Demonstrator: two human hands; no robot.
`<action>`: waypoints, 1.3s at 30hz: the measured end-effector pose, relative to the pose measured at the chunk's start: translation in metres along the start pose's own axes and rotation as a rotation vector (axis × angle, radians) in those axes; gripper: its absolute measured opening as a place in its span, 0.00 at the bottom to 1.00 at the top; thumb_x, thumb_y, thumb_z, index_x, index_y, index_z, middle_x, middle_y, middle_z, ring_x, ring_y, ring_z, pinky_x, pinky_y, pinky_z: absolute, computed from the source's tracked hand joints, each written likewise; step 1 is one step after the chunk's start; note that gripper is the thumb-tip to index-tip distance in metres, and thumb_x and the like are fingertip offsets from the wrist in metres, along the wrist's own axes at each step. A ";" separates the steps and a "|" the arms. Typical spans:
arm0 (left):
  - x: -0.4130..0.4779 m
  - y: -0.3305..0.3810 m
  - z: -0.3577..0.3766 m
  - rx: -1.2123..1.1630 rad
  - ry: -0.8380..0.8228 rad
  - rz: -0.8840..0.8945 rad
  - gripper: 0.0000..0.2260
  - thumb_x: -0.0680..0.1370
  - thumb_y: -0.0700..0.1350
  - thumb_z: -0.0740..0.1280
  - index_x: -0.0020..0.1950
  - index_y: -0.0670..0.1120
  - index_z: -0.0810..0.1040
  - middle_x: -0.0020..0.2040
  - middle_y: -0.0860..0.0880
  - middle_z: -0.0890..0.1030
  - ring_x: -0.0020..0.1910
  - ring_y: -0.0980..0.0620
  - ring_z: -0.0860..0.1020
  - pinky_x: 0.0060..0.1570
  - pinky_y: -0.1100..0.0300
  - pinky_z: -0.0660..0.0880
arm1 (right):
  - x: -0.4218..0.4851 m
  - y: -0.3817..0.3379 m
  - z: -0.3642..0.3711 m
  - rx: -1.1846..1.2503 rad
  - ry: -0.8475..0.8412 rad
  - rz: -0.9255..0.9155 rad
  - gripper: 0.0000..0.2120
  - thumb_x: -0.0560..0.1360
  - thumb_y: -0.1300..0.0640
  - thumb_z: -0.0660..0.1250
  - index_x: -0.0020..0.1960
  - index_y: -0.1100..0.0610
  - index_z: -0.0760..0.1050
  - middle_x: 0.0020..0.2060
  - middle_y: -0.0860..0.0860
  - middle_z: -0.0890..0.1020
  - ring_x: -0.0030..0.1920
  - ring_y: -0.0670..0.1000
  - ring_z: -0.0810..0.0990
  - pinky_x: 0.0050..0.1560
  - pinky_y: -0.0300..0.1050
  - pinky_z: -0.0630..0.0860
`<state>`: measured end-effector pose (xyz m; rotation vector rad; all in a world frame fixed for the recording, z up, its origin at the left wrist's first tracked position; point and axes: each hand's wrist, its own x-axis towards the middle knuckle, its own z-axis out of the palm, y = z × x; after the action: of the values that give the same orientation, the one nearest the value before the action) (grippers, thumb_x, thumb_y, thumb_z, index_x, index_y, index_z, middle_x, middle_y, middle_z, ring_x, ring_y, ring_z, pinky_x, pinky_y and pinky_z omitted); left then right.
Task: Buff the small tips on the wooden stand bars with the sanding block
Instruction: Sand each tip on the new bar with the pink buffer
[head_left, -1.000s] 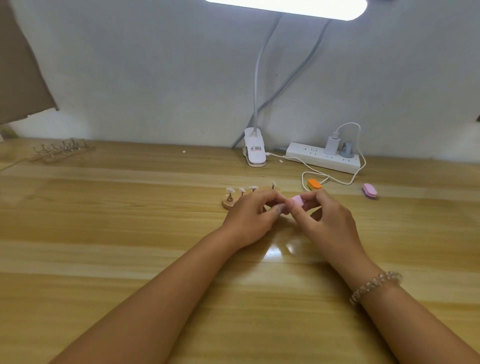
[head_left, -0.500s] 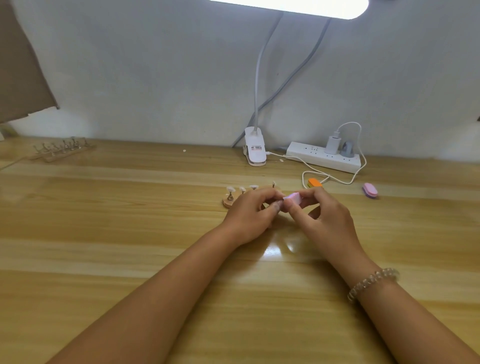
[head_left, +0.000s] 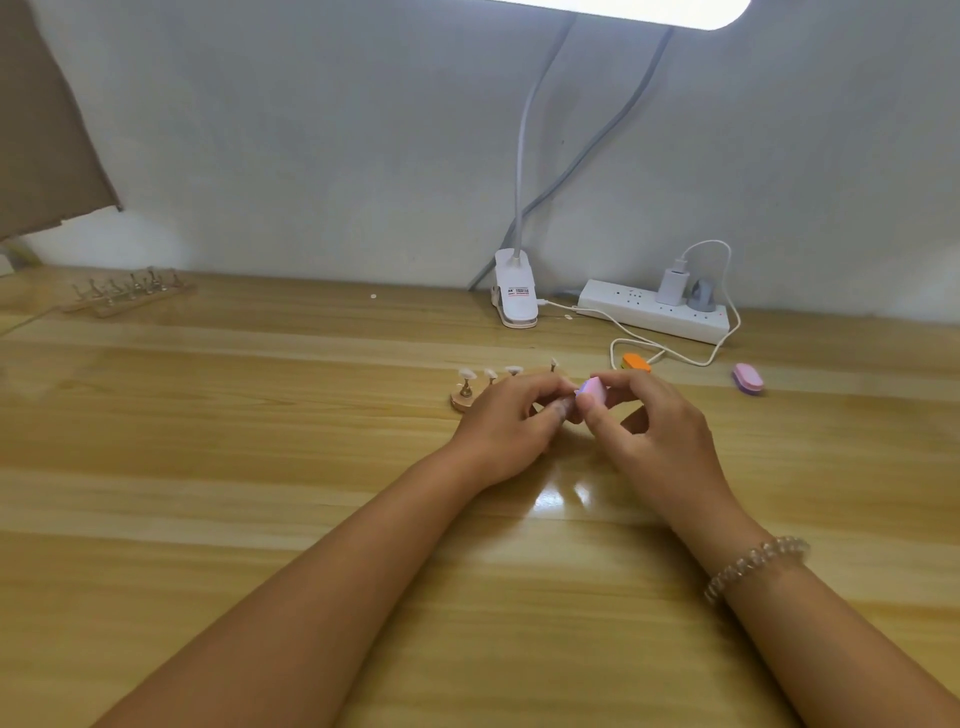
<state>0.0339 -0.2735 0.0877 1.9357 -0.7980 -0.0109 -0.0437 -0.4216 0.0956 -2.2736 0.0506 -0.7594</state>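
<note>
Since the earlier frames we have tipped the pink sanding block (head_left: 592, 391) up and nudged it leftward; our right hand (head_left: 657, 431) pinches it between thumb and fingers, held against our left hand (head_left: 511, 423); that hand is curled closed at the right end of the wooden stand bar (head_left: 461, 401), though what it grips we cannot tell; left of the block, white tips (head_left: 466, 373) stand on the bar; right of it lie an orange block (head_left: 636, 362) and a second pink block (head_left: 748, 378).
</note>
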 end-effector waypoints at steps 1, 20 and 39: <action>0.000 0.001 0.000 0.004 -0.013 -0.003 0.08 0.82 0.42 0.63 0.52 0.48 0.83 0.43 0.58 0.81 0.39 0.64 0.76 0.44 0.55 0.74 | 0.002 0.002 -0.001 0.002 0.009 0.033 0.09 0.75 0.46 0.67 0.52 0.48 0.79 0.45 0.43 0.82 0.41 0.45 0.79 0.45 0.46 0.76; -0.002 0.008 -0.001 0.074 -0.012 -0.005 0.08 0.82 0.43 0.62 0.46 0.51 0.79 0.41 0.59 0.80 0.47 0.57 0.77 0.50 0.55 0.73 | 0.001 0.002 -0.002 -0.036 0.027 0.013 0.11 0.73 0.44 0.69 0.52 0.48 0.79 0.44 0.41 0.81 0.37 0.44 0.78 0.42 0.41 0.73; -0.002 0.007 -0.001 0.031 0.017 -0.001 0.07 0.81 0.42 0.64 0.49 0.51 0.81 0.43 0.59 0.81 0.43 0.60 0.77 0.46 0.57 0.73 | 0.000 0.004 -0.003 -0.027 -0.005 0.039 0.13 0.73 0.40 0.66 0.50 0.48 0.79 0.43 0.41 0.81 0.41 0.43 0.78 0.41 0.39 0.71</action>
<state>0.0290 -0.2738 0.0931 1.9627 -0.7906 0.0176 -0.0445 -0.4267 0.0951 -2.2930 0.1033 -0.7362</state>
